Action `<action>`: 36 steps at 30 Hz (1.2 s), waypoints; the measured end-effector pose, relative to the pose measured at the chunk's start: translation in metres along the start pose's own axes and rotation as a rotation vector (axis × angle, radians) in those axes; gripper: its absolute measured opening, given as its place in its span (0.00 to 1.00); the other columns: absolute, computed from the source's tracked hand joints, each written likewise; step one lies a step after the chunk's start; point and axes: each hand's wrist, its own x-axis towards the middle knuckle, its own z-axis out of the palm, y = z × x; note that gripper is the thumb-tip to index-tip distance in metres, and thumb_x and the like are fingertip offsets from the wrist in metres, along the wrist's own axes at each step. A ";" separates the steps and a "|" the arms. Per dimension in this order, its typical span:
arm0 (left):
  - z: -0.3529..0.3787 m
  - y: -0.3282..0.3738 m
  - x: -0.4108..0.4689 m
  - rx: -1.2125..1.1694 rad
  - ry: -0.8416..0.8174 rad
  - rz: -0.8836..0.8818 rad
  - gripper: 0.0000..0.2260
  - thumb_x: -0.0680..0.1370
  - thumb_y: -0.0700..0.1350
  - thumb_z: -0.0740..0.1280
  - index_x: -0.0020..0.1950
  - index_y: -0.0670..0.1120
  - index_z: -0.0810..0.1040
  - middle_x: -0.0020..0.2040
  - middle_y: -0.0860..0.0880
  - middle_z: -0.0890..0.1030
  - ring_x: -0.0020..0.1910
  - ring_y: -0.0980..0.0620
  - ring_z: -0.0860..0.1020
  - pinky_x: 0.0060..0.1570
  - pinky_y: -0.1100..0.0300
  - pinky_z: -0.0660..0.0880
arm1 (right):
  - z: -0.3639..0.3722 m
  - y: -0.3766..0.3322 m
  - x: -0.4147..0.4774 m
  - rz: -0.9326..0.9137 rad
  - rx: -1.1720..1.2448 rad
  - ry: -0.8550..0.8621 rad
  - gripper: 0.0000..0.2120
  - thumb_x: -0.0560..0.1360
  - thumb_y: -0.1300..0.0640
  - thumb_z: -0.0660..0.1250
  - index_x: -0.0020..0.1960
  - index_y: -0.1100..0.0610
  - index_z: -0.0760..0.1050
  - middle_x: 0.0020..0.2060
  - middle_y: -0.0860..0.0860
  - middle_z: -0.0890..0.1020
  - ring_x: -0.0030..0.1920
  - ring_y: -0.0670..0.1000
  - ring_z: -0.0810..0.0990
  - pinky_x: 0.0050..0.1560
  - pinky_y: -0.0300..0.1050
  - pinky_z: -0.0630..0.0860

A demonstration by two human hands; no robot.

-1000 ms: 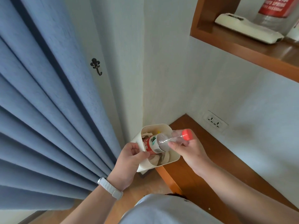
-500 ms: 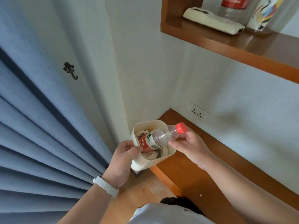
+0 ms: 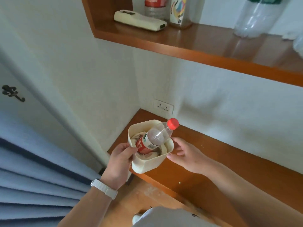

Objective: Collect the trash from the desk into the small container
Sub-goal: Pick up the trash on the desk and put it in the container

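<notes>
Bottle sits base-down inside the small container, leaning so its long axis tilts from the container's near-left inner wall up toward the far-right rim, with the red cap poking out above that rim and pointing toward the wall socket. Crumpled paper lies under and around the bottle within the container. The container rests at the corner end of the desk, near its front edge. The left hand pinches the container's near-left rim between thumb and fingers, steadying it. The right hand is spread, fingers loose, just beside the container's right wall; whether a fingertip touches the wall cannot be told, and it grips nothing. The step in hand looks like the end of depositing the bottle, with the trash now gathered in the container. The next move likely calls for checking the desk for any remaining scraps, or pressing the bottle deeper, since it stands proud of the rim and could tip out if the container is lifted carelessly.
</notes>
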 end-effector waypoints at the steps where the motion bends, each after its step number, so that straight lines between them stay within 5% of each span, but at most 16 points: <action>1: 0.011 -0.002 -0.002 0.022 -0.013 -0.015 0.15 0.71 0.45 0.70 0.55 0.40 0.78 0.47 0.41 0.85 0.50 0.42 0.83 0.52 0.51 0.78 | -0.004 0.008 -0.009 0.012 0.023 0.019 0.27 0.75 0.38 0.66 0.71 0.44 0.65 0.60 0.35 0.75 0.59 0.39 0.76 0.59 0.39 0.76; 7: 0.081 -0.015 -0.018 0.144 -0.099 -0.117 0.11 0.80 0.41 0.67 0.61 0.41 0.77 0.55 0.39 0.84 0.58 0.41 0.83 0.64 0.46 0.77 | -0.026 0.057 -0.068 0.129 0.105 0.134 0.33 0.72 0.35 0.66 0.73 0.46 0.62 0.61 0.40 0.78 0.59 0.42 0.79 0.59 0.46 0.79; 12: 0.143 -0.026 -0.040 0.187 -0.091 -0.215 0.09 0.80 0.40 0.69 0.59 0.44 0.78 0.54 0.43 0.84 0.56 0.46 0.82 0.55 0.53 0.79 | -0.046 0.090 -0.113 0.184 0.211 0.231 0.25 0.76 0.44 0.68 0.70 0.45 0.64 0.57 0.37 0.78 0.55 0.42 0.80 0.53 0.37 0.78; 17: 0.199 -0.044 -0.059 0.189 -0.097 -0.291 0.09 0.79 0.41 0.70 0.59 0.44 0.77 0.57 0.43 0.83 0.58 0.45 0.82 0.63 0.49 0.78 | -0.067 0.125 -0.156 0.208 0.325 0.329 0.21 0.76 0.44 0.68 0.67 0.44 0.70 0.59 0.38 0.78 0.59 0.42 0.78 0.56 0.39 0.77; 36: 0.319 -0.102 -0.037 0.130 -0.226 -0.388 0.13 0.79 0.36 0.67 0.64 0.39 0.73 0.59 0.39 0.79 0.60 0.43 0.79 0.60 0.50 0.79 | -0.104 0.206 -0.187 0.420 0.632 0.633 0.19 0.74 0.43 0.68 0.62 0.48 0.74 0.57 0.42 0.79 0.57 0.45 0.79 0.61 0.50 0.77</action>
